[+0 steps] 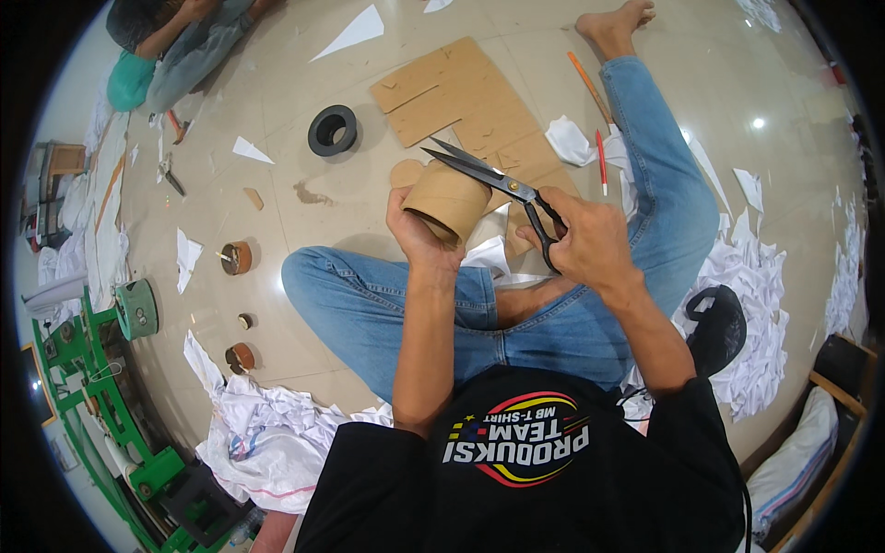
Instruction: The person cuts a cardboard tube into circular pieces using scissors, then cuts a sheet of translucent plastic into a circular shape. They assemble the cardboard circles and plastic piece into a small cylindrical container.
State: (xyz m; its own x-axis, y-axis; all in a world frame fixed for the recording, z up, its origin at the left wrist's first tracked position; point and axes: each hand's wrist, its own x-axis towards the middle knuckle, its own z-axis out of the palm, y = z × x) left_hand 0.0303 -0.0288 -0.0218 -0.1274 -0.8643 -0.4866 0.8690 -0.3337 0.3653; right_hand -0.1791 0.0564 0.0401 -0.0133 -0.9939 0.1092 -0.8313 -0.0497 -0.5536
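Note:
My left hand (pixel 424 238) is wrapped round a short, wide cardboard tube (pixel 454 195), its hollow end tilted toward me. In my right hand (pixel 590 238) is a pair of large scissors (pixel 516 191) with black handles. The blades are slightly apart and lie across the tube's far rim; whether one is inside the tube I cannot tell. Behind the tube lies a small round cardboard disc (pixel 407 172). Beyond it a flat cardboard sheet (pixel 452 83), with slits and cut-out gaps, rests on the floor.
A black ring-shaped spool (pixel 333 131) lies ahead on the left. An orange cutter (pixel 590 86) and a red pen (pixel 601 162) are by my outstretched leg. White scraps (pixel 737 313) pile up at right. Another person (pixel 175 55) sits far left, near a green machine (pixel 111 424).

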